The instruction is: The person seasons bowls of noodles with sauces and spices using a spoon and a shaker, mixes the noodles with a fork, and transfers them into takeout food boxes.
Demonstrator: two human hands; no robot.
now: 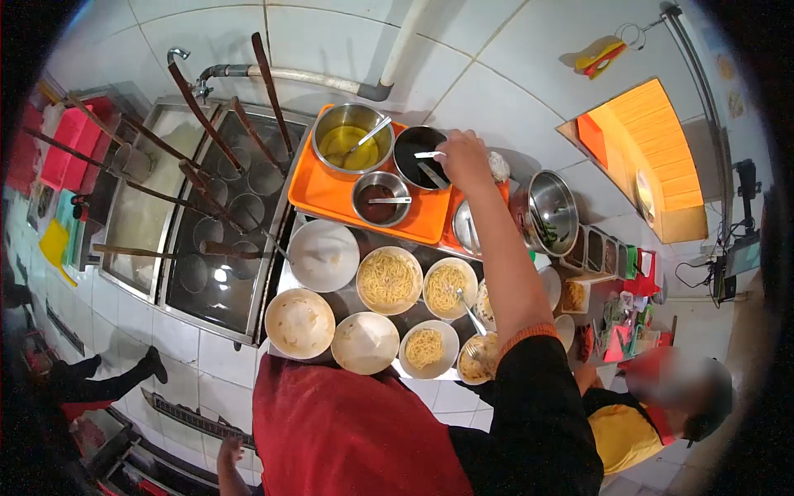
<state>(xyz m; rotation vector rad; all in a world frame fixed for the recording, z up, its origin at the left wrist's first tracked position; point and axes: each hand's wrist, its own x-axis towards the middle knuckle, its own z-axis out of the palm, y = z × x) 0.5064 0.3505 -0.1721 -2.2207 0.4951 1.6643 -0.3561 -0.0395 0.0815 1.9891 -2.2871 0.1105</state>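
My right hand (pixel 466 161) is closed on the light handle of a spoon (pixel 428 155) over a pot of dark liquid (pixel 410 147). A second metal utensil (pixel 431 174) rests in that pot. My left hand (pixel 231 450) hangs low at my left side, fingers loosely apart, with nothing visible in it. Under my right arm stand bowls of noodles, among them one bowl (pixel 389 307) at the middle, another (pixel 447 313) with a fork (pixel 472 312), and a nearer one (pixel 428 371). Pale bowls (pixel 322 255) stand to their left, two holding smears or liquid.
An orange tray (pixel 310 194) carries a pot of yellow oil (pixel 347 116) and a smaller sauce pot (pixel 380 180). Left is a noodle boiler (pixel 176 281) with long wooden-handled strainers. A steel bowl (pixel 552 212) stands right. Another person (pixel 633 434) is at lower right, and someone's leg (pixel 124 382) shows left.
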